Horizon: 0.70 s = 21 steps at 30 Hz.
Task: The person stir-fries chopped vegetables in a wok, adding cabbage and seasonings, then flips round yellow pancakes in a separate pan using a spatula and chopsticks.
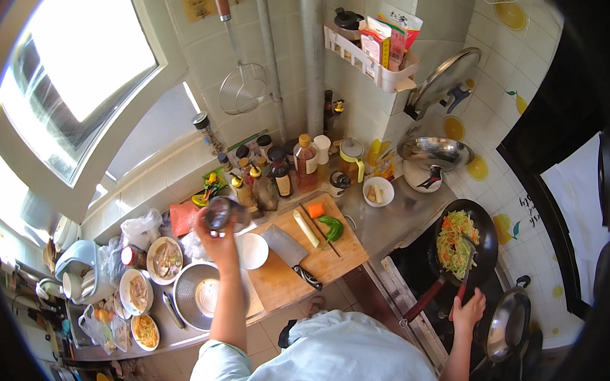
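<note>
My left hand [219, 246] is raised over the counter, gripping a jar [218, 213] with a dark top; its contents are blurred. A white bowl [252, 251] sits just right of that wrist, at the edge of the wooden cutting board [268, 288]. On the board lie a cleaver [285, 244], a pale peeled stalk [305, 228], a carrot piece [316, 209], a green pepper [332, 228] and a chopstick [320, 231]. At the stove my right hand [470, 309] holds the red handle of a spatula [459, 297]. Its blade rests among shredded vegetables [454, 245] inside a dark wok [485, 234].
Seasoning bottles [280, 179] line the wall behind the board. A bowl of pale pieces [378, 192] stands near the stove. A metal colander [188, 300], bowls of meat [165, 261] and a bowl of shreds [145, 332] crowd the left counter. A pan lid [508, 324] lies right of my right hand.
</note>
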{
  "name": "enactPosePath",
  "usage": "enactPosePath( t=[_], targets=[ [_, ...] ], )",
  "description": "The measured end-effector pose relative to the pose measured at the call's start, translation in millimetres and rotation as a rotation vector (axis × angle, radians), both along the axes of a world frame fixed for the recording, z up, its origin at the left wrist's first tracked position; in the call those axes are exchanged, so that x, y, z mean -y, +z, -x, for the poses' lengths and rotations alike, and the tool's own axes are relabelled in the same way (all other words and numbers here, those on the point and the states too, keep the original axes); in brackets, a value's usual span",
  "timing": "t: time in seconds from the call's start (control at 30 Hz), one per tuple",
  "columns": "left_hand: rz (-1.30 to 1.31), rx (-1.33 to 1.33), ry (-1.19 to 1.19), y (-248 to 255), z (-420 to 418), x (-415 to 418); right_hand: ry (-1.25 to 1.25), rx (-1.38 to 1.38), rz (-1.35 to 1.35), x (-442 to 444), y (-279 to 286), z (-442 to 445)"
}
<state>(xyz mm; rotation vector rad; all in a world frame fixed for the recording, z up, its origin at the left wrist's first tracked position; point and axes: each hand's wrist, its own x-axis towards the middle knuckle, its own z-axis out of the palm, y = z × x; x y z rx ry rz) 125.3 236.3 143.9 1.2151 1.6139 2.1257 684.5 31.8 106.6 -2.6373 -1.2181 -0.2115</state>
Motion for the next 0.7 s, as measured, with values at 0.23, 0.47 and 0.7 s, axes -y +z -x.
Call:
enactPosePath(
  t=[0.23,0.47,0.7],
  targets=[
    [0.078,-0.308,0.338,-114.5,90.5,-87.2,-0.126,-0.871,-0.46,39.4,-70.6,-32.3],
    [0.316,-0.402,0.559,-181.9,103.6,-136.3,-0.094,-0.279,-0.097,-14.6,12.8,2.6],
    [0.37,-0.471,0.628,-159.9,89.3,-119.4,0.006,0.093,-0.065,2.6,91.7,-51.1]
  ],
)
